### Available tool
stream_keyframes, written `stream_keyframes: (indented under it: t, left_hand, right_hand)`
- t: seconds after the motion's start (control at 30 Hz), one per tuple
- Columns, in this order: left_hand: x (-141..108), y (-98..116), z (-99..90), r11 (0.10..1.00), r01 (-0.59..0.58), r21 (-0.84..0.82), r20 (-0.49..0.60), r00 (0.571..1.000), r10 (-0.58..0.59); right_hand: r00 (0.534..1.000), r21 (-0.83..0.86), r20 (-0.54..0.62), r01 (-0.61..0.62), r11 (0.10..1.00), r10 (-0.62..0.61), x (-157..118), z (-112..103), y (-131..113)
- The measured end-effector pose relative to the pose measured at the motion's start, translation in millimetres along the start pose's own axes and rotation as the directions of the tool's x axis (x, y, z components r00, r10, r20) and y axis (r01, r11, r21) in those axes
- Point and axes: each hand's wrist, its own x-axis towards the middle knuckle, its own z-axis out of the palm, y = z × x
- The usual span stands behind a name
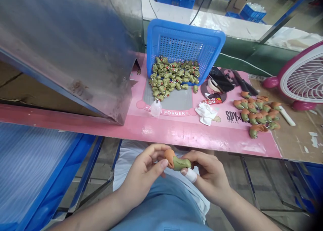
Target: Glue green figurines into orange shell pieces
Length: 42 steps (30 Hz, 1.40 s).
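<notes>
In front of my lap, my left hand [143, 172] and my right hand [207, 177] together hold a small orange-and-green rubber figurine [176, 161] between their fingertips. A white bandage [191, 175] wraps one finger of my right hand. Beyond the hands, a pile of olive-green figurines [171, 77] lies on a pink printed mat [161, 130]. Several orange-and-green figurines [256, 113] lie at the mat's right end, out of reach of both hands' current position.
A blue plastic basket [185, 45] leans on its side behind the green pile. A small plastic bottle [155, 108], a white cloth [206, 113] and a black phone [222, 79] stand on the mat. A large metal sheet [65, 49] overhangs the left, and a pink fan [302, 77] stands right.
</notes>
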Motion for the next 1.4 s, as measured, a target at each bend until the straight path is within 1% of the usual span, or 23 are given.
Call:
stream_keyframes:
  t: [0.13, 0.33, 0.67, 0.97, 1.4]
  left_hand:
    - [-1.1, 2.8, 2.6, 0.995, 0.083, -0.05, -0.001, 0.997, -0.083]
    - [2.2, 3.5, 5.8, 0.984, 0.112, -0.139, 0.003, 0.994, -0.113]
    - [1.9, 3.3, 8.5, 0.986, 0.101, -0.129, 0.002, 0.995, -0.101]
    - [0.0, 4.5, 10.3, 0.988, 0.102, -0.118, 0.013, 0.995, -0.101]
    - [-0.8, 2.0, 10.4, 0.995, 0.059, -0.076, -0.016, 0.998, -0.061]
  right_hand:
    - [0.999, -0.01, -0.035, -0.033, 0.999, 0.032, -1.8, 1.8, 0.7]
    - [0.998, -0.029, -0.05, -0.031, 0.999, 0.03, -2.4, 3.2, -1.1]
    - [0.994, -0.152, -0.097, 0.026, 0.988, -0.042, -6.0, 7.4, -5.5]
    - [0.995, -0.159, -0.091, 0.028, 0.987, -0.043, -9.2, 7.1, -5.7]
    - [0.994, -0.168, -0.1, 0.019, 0.986, -0.037, -10.2, 9.4, -2.0]
